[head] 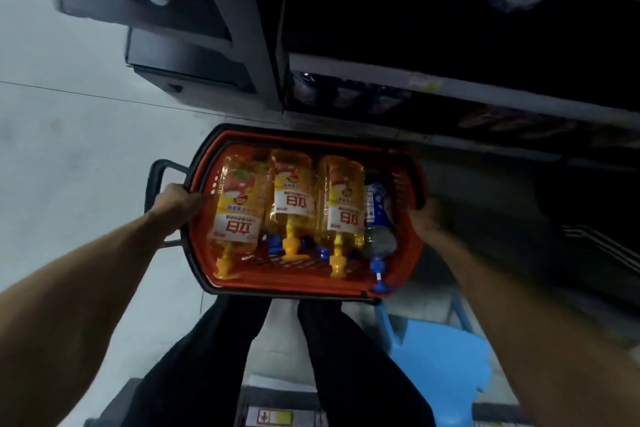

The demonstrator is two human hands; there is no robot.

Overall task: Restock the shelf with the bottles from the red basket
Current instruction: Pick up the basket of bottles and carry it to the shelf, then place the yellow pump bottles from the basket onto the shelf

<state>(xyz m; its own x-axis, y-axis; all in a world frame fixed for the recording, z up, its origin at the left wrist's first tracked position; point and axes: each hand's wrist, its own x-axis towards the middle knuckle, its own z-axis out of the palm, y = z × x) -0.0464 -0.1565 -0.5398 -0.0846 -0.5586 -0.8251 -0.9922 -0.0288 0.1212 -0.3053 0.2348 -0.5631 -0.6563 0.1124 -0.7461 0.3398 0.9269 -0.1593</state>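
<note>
Weight is my first worry: the red basket [294, 279] hangs between my two hands, above my legs and just in front of the dark shelf [450, 80]. My left hand [175, 203] curls round its left rim beside the folded black handle [156, 177]. My right hand [427, 218] clasps the right rim, though most of its fingers are hidden.

Inside, three yellow pump bottles [294, 198] lie side by side, pumps toward me, with a blue pump bottle [375, 215] against the right wall. They look full, so I judge them heavy and their smooth plastic slippery. I would take each one round the labelled body, not by the thin pump neck, which could snap or squirt. A blue stool [440, 367] stands near my right leg.
</note>
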